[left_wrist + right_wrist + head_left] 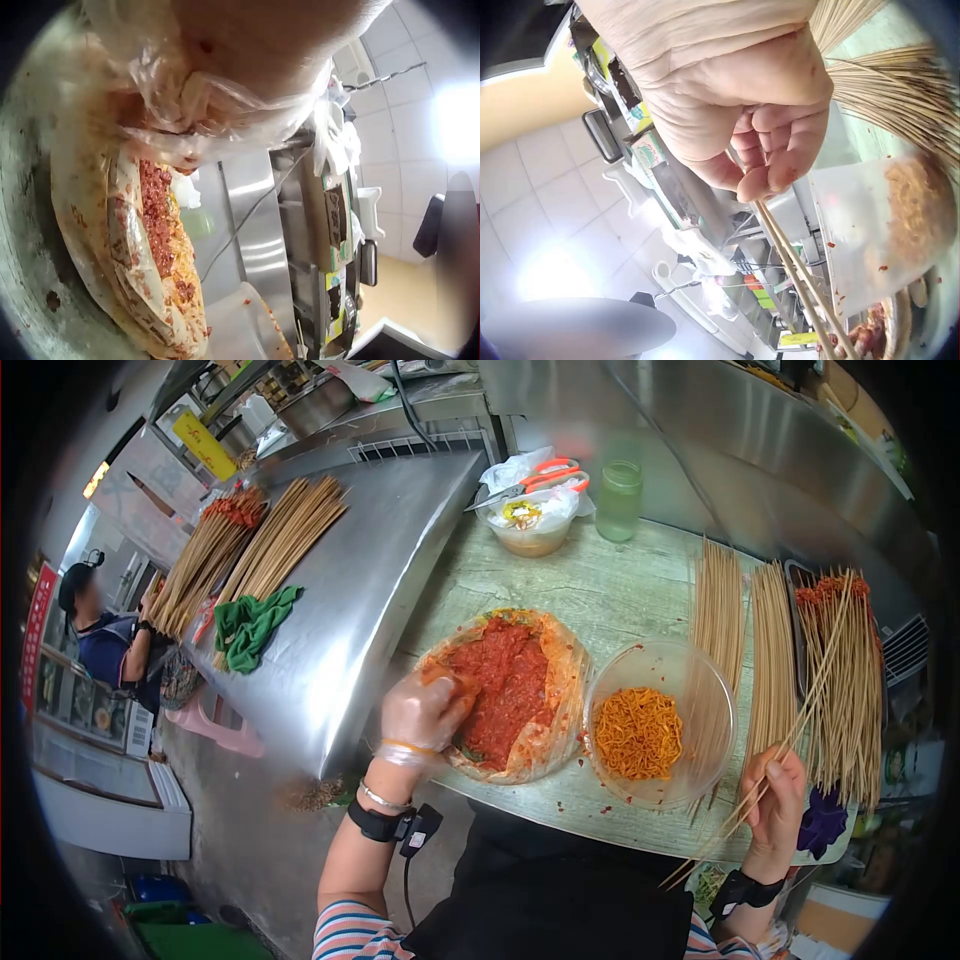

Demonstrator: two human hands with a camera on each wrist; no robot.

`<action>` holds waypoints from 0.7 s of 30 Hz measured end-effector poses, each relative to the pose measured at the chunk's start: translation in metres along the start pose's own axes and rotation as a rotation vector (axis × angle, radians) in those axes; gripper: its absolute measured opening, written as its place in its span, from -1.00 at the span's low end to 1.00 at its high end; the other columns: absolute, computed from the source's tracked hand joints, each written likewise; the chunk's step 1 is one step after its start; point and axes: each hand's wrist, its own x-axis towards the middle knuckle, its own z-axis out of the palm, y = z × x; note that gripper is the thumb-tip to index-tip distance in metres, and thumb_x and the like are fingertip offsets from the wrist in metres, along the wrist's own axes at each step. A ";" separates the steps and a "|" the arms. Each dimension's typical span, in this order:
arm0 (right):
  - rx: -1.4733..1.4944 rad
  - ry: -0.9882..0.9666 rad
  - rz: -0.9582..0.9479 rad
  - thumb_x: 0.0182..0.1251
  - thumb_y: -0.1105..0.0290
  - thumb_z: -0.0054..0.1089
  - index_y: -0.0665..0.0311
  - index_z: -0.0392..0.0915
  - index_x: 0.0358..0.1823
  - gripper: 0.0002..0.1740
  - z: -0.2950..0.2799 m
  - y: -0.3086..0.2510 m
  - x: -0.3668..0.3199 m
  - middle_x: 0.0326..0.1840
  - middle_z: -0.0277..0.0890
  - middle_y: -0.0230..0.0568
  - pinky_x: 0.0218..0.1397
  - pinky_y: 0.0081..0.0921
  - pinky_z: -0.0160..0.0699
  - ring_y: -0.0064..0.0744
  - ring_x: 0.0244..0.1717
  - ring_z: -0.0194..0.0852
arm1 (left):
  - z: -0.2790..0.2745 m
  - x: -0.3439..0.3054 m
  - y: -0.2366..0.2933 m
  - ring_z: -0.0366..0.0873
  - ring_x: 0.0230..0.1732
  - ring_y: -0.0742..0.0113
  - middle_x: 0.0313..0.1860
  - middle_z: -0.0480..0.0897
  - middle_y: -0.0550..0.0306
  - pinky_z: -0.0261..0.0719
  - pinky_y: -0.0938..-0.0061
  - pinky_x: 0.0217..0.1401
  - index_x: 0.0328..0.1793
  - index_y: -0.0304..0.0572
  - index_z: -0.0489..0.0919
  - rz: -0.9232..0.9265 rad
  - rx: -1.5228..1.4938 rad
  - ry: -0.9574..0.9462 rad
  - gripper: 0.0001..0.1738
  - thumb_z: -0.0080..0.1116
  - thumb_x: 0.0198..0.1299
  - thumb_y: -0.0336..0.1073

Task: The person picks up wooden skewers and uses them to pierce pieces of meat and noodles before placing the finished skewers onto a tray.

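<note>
My left hand (pixel 420 710), in a clear plastic glove, reaches over the left rim of a plastic-lined bowl (pixel 565 670). Its bent fingers, stained red, grip some of the red minced meat (pixel 505 680); the fingertips are hidden in the head view. Crumpled glove film covers much of the left wrist view. My bare right hand (pixel 775 800) pinches thin wooden skewers (pixel 799 274) between thumb and fingers at the table's right front. They slant across the palm, one end toward my apron, the other over the skewer pile. Between the hands stands a clear tub (pixel 715 735) of orange-yellow shreds (pixel 640 732).
Bare skewers (pixel 770 650) lie right of the tub, beside red-topped skewers (pixel 840 680) on a tray. Behind the bowl are orange-handled scissors (pixel 555 478) on a tub and a green glass (pixel 620 500). On the steel counter (pixel 370 560) lies a green cloth (pixel 255 628). Another person (pixel 105 635) is at far left.
</note>
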 end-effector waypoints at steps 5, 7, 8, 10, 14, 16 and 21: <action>-0.069 0.081 0.019 0.33 0.30 0.03 0.36 0.40 -0.38 -0.76 0.000 -0.002 -0.002 -0.60 0.40 -0.21 -0.79 -0.74 0.18 -0.63 -0.83 0.19 | 0.011 0.015 0.006 0.54 -0.34 0.02 -0.41 0.59 0.07 0.52 0.25 -0.33 -0.42 -0.13 0.61 0.100 0.178 0.003 -0.87 0.26 -0.06 -0.28; -0.058 0.112 -0.001 0.34 0.29 0.02 0.36 0.41 -0.38 -0.75 0.000 -0.001 -0.002 -0.61 0.41 -0.20 -0.77 -0.73 0.19 -0.62 -0.82 0.21 | 0.009 0.021 0.012 0.54 -0.33 0.01 -0.39 0.58 0.05 0.52 0.24 -0.31 -0.41 -0.13 0.61 0.066 0.077 0.059 -0.86 0.26 -0.06 -0.26; -0.067 0.117 -0.007 0.34 0.29 0.02 0.36 0.41 -0.37 -0.75 0.000 -0.002 -0.002 -0.60 0.41 -0.20 -0.77 -0.73 0.20 -0.62 -0.82 0.21 | 0.008 0.026 0.015 0.54 -0.33 0.01 -0.38 0.58 0.04 0.52 0.23 -0.30 -0.41 -0.14 0.60 0.036 0.090 0.030 -0.84 0.25 -0.06 -0.24; -0.086 0.123 -0.018 0.34 0.29 0.02 0.36 0.41 -0.36 -0.75 0.000 -0.004 -0.003 -0.60 0.40 -0.21 -0.75 -0.72 0.22 -0.62 -0.81 0.22 | 0.006 0.041 0.019 0.55 -0.31 -0.01 -0.36 0.58 0.01 0.52 0.21 -0.27 -0.40 -0.16 0.60 -0.029 0.117 -0.025 -0.80 0.25 -0.04 -0.19; -0.102 0.050 -0.045 0.35 0.29 0.01 0.36 0.41 -0.35 -0.76 -0.003 -0.008 -0.002 -0.59 0.40 -0.20 -0.74 -0.72 0.22 -0.60 -0.80 0.23 | 0.022 0.059 0.022 0.54 -0.34 -0.09 -0.43 0.56 -0.10 0.49 0.15 -0.28 -0.47 -0.22 0.55 -0.144 0.273 -0.217 -0.64 0.25 -0.07 -0.03; -0.095 0.056 -0.044 0.35 0.30 0.01 0.36 0.41 -0.35 -0.76 -0.002 -0.009 -0.003 -0.59 0.40 -0.20 -0.74 -0.72 0.20 -0.60 -0.80 0.23 | 0.029 0.063 0.025 0.54 -0.34 -0.09 -0.43 0.57 -0.09 0.50 0.15 -0.28 -0.46 -0.20 0.55 -0.152 0.347 -0.229 -0.69 0.24 -0.08 -0.08; -0.078 0.086 -0.046 0.35 0.30 0.01 0.36 0.41 -0.36 -0.76 -0.006 -0.008 -0.003 -0.59 0.40 -0.21 -0.73 -0.72 0.20 -0.59 -0.79 0.24 | 0.033 0.064 0.024 0.54 -0.33 -0.12 -0.41 0.57 -0.11 0.49 0.14 -0.26 -0.43 -0.20 0.56 -0.213 0.324 -0.291 -0.78 0.18 -0.11 -0.19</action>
